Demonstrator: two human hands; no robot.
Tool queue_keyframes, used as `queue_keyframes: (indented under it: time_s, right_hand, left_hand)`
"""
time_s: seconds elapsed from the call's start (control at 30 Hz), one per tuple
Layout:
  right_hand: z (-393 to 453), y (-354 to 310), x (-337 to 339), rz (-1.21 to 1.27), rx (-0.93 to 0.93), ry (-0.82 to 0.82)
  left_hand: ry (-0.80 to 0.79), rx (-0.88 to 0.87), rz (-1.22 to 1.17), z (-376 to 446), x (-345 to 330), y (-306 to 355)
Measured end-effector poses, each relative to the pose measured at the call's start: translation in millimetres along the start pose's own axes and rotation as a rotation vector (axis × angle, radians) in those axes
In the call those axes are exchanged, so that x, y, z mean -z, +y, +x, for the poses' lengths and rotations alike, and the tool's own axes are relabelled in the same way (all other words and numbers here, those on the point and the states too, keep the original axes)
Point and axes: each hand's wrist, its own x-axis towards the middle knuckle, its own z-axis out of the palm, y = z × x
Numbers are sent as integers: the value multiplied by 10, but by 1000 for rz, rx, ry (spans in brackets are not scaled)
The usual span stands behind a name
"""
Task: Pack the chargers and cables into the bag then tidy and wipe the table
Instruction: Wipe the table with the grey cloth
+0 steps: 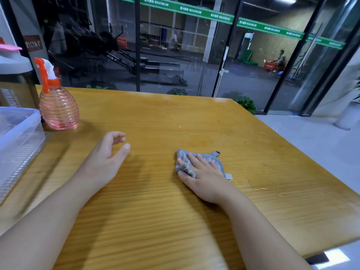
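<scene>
- Head view: wooden bench [155, 117] runs up to a glass wall with a gym floor beyond; no chargers, cables or bag show, so I judge the job is at its wiping stage
- Grey cloth [212, 161] lies crumpled under the right hand [206, 178], whose fingers [202, 162] are spread flat on top and press it down, thumb against its bunched left edge
- Left hand [106, 158] hovers well left of the cloth, loosely curled, holding nothing
- Damp streaks and specks lie ahead and to the right of the cloth, so the right hand is the nearer
- Spray bottle [58, 108] and clear plastic box [19, 133] stand far left
</scene>
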Motion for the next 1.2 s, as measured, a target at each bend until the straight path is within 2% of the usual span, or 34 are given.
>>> queue_keyframes:
  time_s: [0.3, 0.53, 0.67, 0.77, 0.87, 1.03, 1.2]
  right_hand:
    - [-74, 91, 120, 76, -36, -19]
    - [-257, -81, -55, 23, 130, -29]
    - [-436, 3, -78, 32, 152, -21]
    - [-540, 57, -108, 5, 119, 9]
    - [-610, 141, -118, 2, 59, 30]
    - [-533, 380, -57, 10, -53, 53]
    - [-99, 532, 77, 56, -170, 68]
  left_hand:
    - [-32, -145, 179, -65, -81, 182]
    - [-90, -304, 383, -29, -422, 591]
    - [-89, -260, 336, -4, -690, 817]
    - [-83, -227, 292, -1, -914, 907]
    - [-72, -272, 279, -57, -1038, 858]
    - [-113, -356, 421, -99, -924, 661]
    - [-71, -288, 354, -84, -898, 659]
